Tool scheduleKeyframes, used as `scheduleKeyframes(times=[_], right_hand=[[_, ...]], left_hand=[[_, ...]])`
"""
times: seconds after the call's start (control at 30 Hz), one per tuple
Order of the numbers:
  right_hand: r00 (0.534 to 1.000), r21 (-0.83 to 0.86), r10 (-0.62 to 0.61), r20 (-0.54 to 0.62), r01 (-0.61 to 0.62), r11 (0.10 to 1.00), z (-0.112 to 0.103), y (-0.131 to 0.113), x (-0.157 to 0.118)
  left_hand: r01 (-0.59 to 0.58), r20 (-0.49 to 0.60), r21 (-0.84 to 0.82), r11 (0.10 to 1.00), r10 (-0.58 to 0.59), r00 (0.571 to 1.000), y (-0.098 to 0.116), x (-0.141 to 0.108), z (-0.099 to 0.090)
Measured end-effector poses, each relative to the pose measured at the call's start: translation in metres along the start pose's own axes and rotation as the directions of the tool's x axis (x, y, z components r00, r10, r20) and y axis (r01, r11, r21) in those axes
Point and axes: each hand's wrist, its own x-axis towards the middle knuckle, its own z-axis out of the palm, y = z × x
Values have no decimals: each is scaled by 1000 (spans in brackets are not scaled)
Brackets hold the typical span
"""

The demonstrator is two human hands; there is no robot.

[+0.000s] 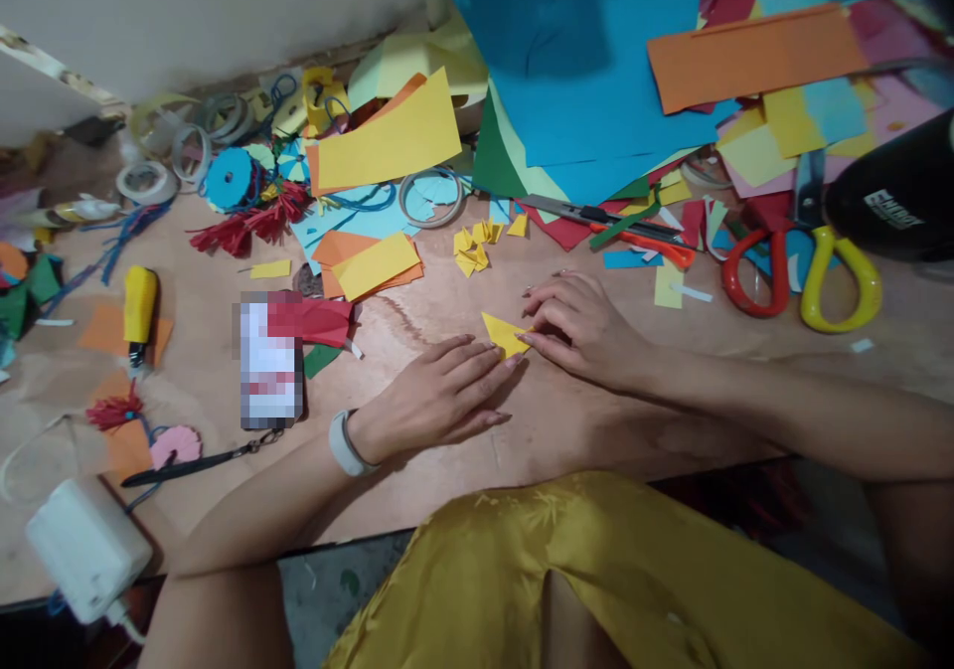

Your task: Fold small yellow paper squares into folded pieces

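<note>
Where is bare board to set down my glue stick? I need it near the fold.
Bare board lies between the left hand and the pixelated phone, and below the right hand, past the red-and-yellow-handled scissors. Behind the yellow paper triangle, coloured paper sheets crowd it.

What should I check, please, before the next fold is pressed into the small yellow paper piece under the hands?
1. Left hand flat on the board, fingertips on the yellow paper piece: ok.
2. Right hand touching the piece's right edge: ok.
3. Piece lying flat on the bare board, no scraps under it: cannot tell, the hands cover part of it.
4. Small yellow scraps lie apart from the piece: ok.
5. Scissors lie apart from both hands, to the right: ok.
6. Phone lies to the left, apart from the left hand: ok.
</note>
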Motion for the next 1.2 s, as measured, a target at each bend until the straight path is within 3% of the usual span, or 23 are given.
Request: scheduleKeyframes(times=[0.13,0.3,1.0,1.2], right_hand=[[1000,15,-14,-23,14,1000,1,2,1],[1000,12,23,-16,-23,1000,2,2,3],[996,29,91,19,-91,995,0,0,5],[996,5,83,22,-83,996,1,0,4]], left_hand=[[13,63,89,996,-19,998,3,4,5],[16,42,98,995,-20,999,3,3,10],[27,2,32,999,-27,1000,1,8,6],[17,76,-10,1000,-16,997,2,8,7]])
